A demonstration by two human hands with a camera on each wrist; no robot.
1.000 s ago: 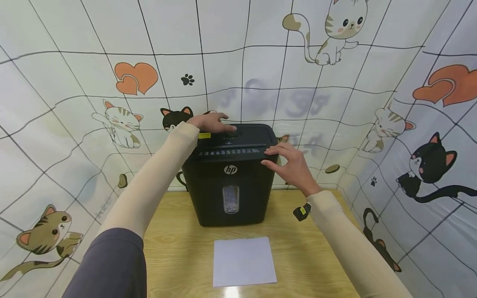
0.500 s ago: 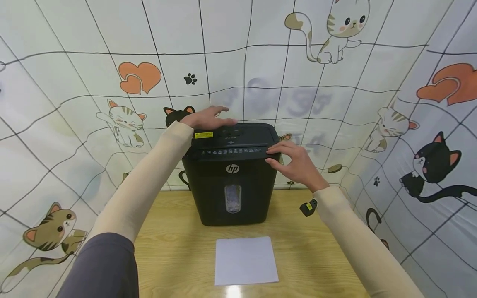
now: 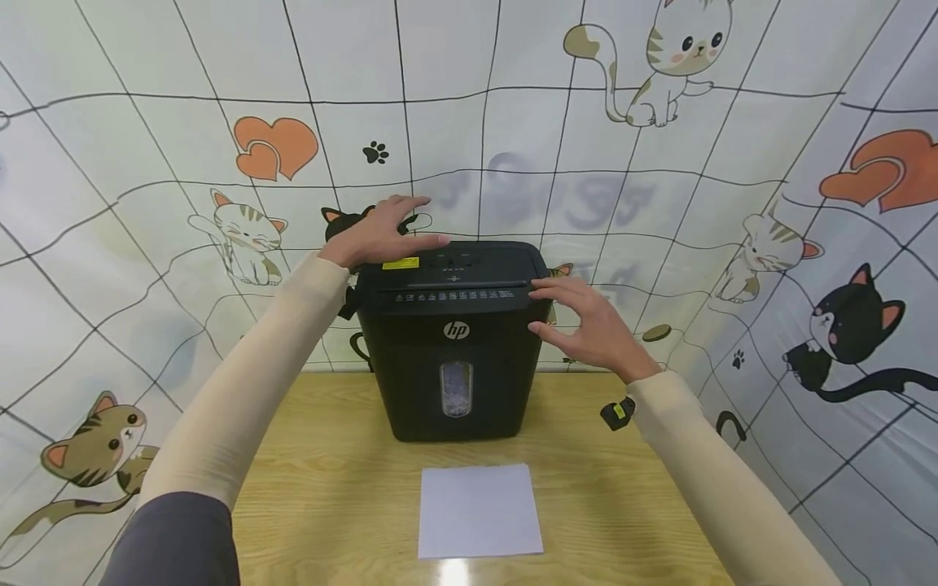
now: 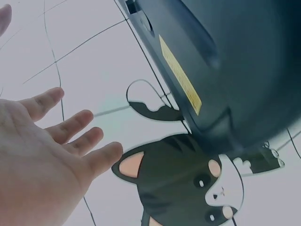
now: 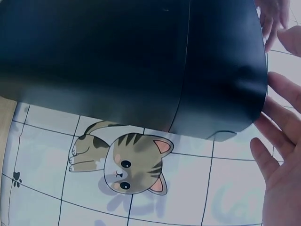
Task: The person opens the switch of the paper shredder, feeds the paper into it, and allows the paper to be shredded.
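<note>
A black HP paper shredder stands upright on the table, with a small window in its front showing shredded bits. My left hand hovers over the back left of its lid, fingers spread; in the left wrist view the left hand is apart from the shredder and holds nothing. My right hand is at the lid's front right corner, fingers extended. In the right wrist view the right hand's fingers lie along the shredder's edge; whether they touch it is hard to tell.
A sheet of white paper lies on the wooden table in front of the shredder. A white wall covering printed with cats and a grid encloses the back and sides. A yellow label is on the lid.
My left hand has lifted off the lid and moved left, uncovering the yellow label. My right hand has eased slightly right, its fingers opening at the corner. Shredder and paper stay put.
</note>
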